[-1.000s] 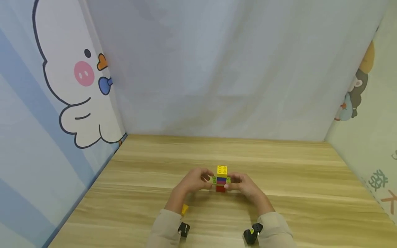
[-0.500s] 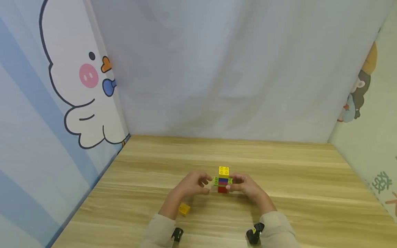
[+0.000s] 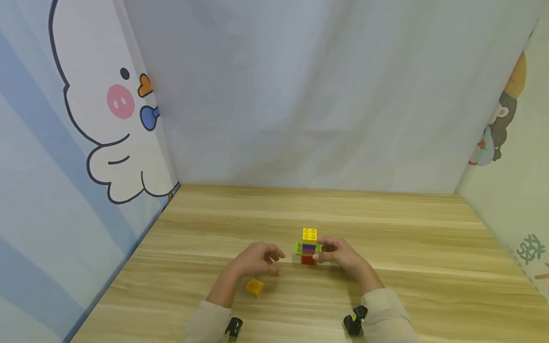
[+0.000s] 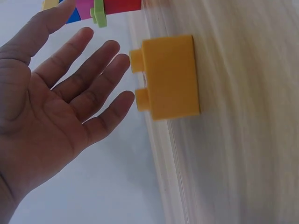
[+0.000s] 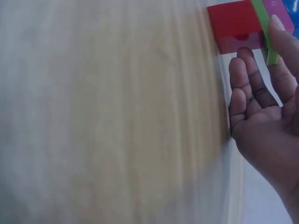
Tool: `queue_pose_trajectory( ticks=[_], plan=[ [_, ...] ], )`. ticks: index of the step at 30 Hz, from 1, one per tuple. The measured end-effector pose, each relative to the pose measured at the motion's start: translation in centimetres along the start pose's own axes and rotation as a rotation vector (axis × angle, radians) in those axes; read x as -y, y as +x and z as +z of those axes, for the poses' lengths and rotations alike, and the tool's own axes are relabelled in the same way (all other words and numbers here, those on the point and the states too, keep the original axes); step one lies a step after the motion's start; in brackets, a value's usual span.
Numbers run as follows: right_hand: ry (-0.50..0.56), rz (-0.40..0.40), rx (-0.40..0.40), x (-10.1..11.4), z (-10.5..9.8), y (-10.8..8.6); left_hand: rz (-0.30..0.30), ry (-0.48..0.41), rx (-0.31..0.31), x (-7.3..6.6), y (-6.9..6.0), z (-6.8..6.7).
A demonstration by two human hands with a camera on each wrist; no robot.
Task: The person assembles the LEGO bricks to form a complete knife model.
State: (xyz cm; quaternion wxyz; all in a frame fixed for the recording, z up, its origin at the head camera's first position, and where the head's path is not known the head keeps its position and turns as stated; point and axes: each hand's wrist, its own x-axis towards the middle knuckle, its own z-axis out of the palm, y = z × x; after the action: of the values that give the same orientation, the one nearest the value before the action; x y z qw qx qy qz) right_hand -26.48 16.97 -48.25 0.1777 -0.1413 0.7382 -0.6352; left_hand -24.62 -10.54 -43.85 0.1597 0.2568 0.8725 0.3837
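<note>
While the right hand (image 3: pixel 343 256) pinches the block tower (image 3: pixel 309 247) by its right side, thumb and finger at the lime-green piece (image 3: pixel 299 248), the left hand (image 3: pixel 256 260) is held apart from it, fingers loosely spread; the tower stands upright on the desk (image 3: pixel 429 286), with a glossy red block (image 3: pixel 308 260) at its base, the green piece jutting out both sides, magenta and blue layers, and a four-studded yellow block (image 3: pixel 310 235) on top; near the left hand, a plain orange-yellow brick (image 3: pixel 255 287) sits studs upward on the desk.
</note>
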Motion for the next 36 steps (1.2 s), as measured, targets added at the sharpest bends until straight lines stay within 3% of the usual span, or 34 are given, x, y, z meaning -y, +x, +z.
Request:
queue_pose_trajectory(
  ticks=[9,16,21,36],
  plan=[
    [-0.027,-0.015,-0.006,0.1,0.0,-0.2,0.002,-0.035,0.005,1.0,-1.1,-0.7],
    [-0.023,-0.017,-0.007,-0.1,0.0,-0.2,-0.003,-0.103,0.057,1.4,-1.8,-1.0],
    [-0.035,-0.004,-0.022,0.0,0.0,-0.1,0.008,-0.083,0.066,1.7,-2.3,-1.3],
    [-0.039,0.004,-0.036,0.4,0.2,-0.2,-0.025,-0.026,-0.029,3.5,-4.5,-1.2]
  ],
)
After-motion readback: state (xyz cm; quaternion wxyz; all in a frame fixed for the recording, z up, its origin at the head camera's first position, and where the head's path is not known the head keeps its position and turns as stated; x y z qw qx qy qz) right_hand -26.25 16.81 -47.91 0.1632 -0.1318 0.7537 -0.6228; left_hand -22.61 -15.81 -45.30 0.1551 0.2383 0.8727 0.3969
